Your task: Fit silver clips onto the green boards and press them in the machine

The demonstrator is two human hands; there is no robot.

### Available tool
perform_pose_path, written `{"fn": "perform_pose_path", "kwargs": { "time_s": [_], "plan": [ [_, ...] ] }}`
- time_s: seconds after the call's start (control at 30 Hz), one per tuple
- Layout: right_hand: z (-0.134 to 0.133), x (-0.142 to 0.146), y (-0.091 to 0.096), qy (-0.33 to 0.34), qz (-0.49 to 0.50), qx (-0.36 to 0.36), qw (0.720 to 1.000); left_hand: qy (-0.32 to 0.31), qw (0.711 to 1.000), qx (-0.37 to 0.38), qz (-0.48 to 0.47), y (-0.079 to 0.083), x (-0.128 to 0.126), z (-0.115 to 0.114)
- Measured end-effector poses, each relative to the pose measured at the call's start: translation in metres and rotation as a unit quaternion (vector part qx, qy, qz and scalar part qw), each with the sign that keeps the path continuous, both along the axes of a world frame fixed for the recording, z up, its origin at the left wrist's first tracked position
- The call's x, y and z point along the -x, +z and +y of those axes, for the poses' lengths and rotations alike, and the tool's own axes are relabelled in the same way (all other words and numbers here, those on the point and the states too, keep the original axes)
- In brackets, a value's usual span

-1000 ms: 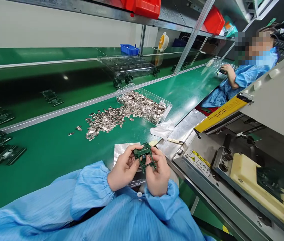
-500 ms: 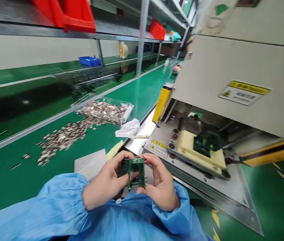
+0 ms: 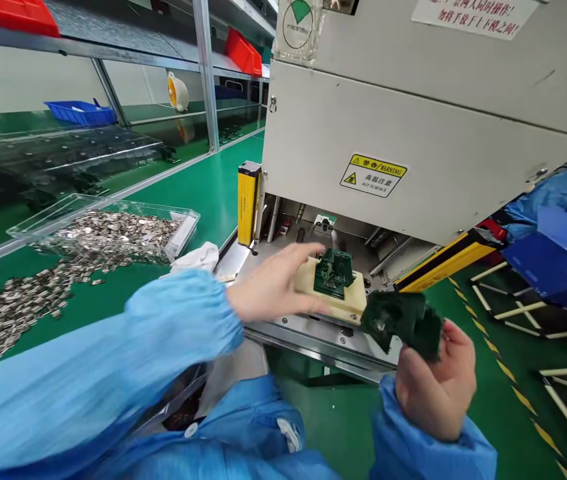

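My right hand [image 3: 438,380] is closed on a dark green moulded plastic part [image 3: 401,320], gripping its right end in front of the machine. The held part is smeared by motion. My left hand [image 3: 281,283] reaches over the cream fixture block [image 3: 356,300] with thumb and fingers apart. Between them stands another dark green plastic part [image 3: 333,273], seated on the block. Whether my left fingertips touch this part, I cannot tell.
The grey machine housing [image 3: 363,120] hangs over the fixture, with a hot-surface warning label [image 3: 373,176]. Yellow guard posts [image 3: 248,203] flank the opening. At left, a clear tray [image 3: 183,233] holds small metal pieces [image 3: 118,230], with more spilled beside it. Blue bins [image 3: 558,260] stand right.
My view has swung right toward the machine. Both hands were together on a green part near my body; now my left is at the fixture, while my right holds a green part farther right.
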State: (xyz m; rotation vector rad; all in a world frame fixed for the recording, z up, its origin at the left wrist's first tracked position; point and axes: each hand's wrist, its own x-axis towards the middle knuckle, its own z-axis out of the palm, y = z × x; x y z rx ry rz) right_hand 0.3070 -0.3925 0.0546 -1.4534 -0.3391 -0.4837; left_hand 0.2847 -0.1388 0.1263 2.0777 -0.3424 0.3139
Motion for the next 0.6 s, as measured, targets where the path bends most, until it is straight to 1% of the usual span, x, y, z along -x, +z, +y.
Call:
{"fn": "perform_pose_path", "kwargs": {
  "time_s": [0.03,0.1,0.17,0.2,0.23,0.3,0.37,0.4,0.43,0.5,0.57,0.6],
  "plan": [
    [-0.007,-0.012,0.001,-0.014,0.012,-0.012,1.0,0.014,1.0,-0.013,0.014,0.002,-0.018,-0.003],
    [-0.013,-0.033,0.005,0.003,0.032,-0.006,0.999,0.005,0.997,-0.03,0.066,0.002,-0.046,-0.01],
    [-0.01,-0.049,0.014,0.035,0.037,0.036,0.998,-0.013,0.996,-0.018,0.091,0.003,-0.058,-0.012],
    [-0.005,-0.054,0.019,0.051,0.033,0.063,0.996,-0.015,0.996,0.003,0.084,0.005,-0.057,-0.009],
    [0.002,-0.06,0.024,0.069,0.028,0.093,0.993,-0.012,0.997,0.031,0.071,0.007,-0.051,-0.002],
    [0.019,-0.068,0.034,0.111,0.022,0.172,0.979,-0.008,0.995,0.083,0.058,0.012,-0.029,0.019],
    [0.036,-0.076,0.043,0.156,0.015,0.258,0.953,0.001,0.991,0.107,0.084,0.013,0.005,0.047],
    [0.042,-0.08,0.045,0.174,0.01,0.296,0.939,0.01,0.988,0.11,0.111,0.011,0.022,0.061],
    [0.046,-0.083,0.047,0.185,0.007,0.331,0.925,0.019,0.984,0.109,0.143,0.007,0.04,0.074],
    [0.042,-0.086,0.047,0.183,0.009,0.386,0.904,0.027,0.97,0.113,0.212,-0.009,0.068,0.096],
    [0.026,-0.082,0.042,0.155,0.006,0.429,0.89,0.026,0.956,0.116,0.267,-0.031,0.083,0.111],
    [0.016,-0.077,0.039,0.121,-0.004,0.443,0.888,0.024,0.952,0.114,0.281,-0.044,0.085,0.115]
  ]
}}
